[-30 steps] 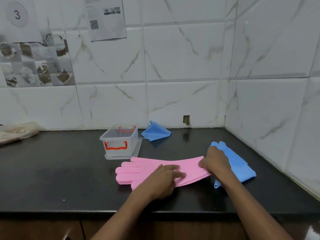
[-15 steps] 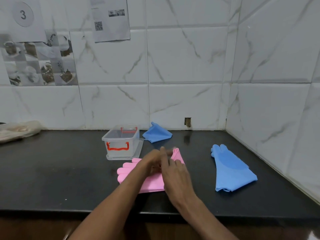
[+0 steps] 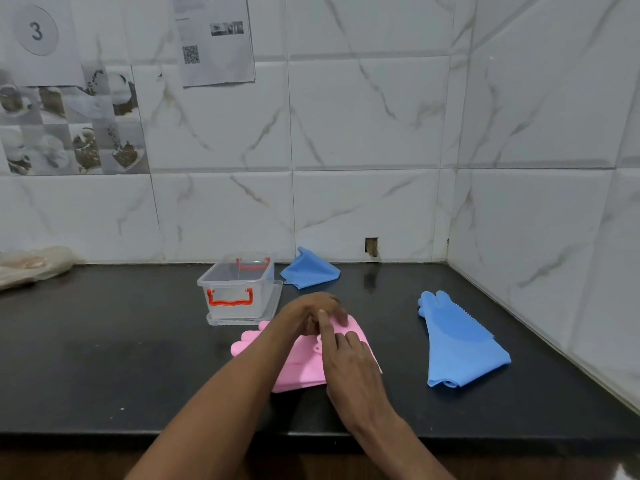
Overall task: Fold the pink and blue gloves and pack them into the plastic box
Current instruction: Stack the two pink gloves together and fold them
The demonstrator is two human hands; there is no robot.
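A: Where's everything, from the left?

B: Clear plastic box with red handles (image 3: 239, 289) on the black desk (image 3: 104, 341); just beside it the soft pink rubber glove (image 3: 301, 368), doubled over.

A: And the hands?

B: Left hand (image 3: 308, 311) and right hand (image 3: 349, 362) rest flat on the fold, fingers loosened, gripping nothing. It looks limp, light and springy, so pinch the folded edge. The flat blue rubber glove (image 3: 457, 341) lies well apart; nothing blocks the box.

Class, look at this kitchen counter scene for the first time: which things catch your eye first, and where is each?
Both hands, left hand and right hand, press on a pink glove at the counter's front centre. A blue glove lies flat to the right. Behind the pink glove stands a clear plastic box with red handles, a folded blue glove beside it near the wall.
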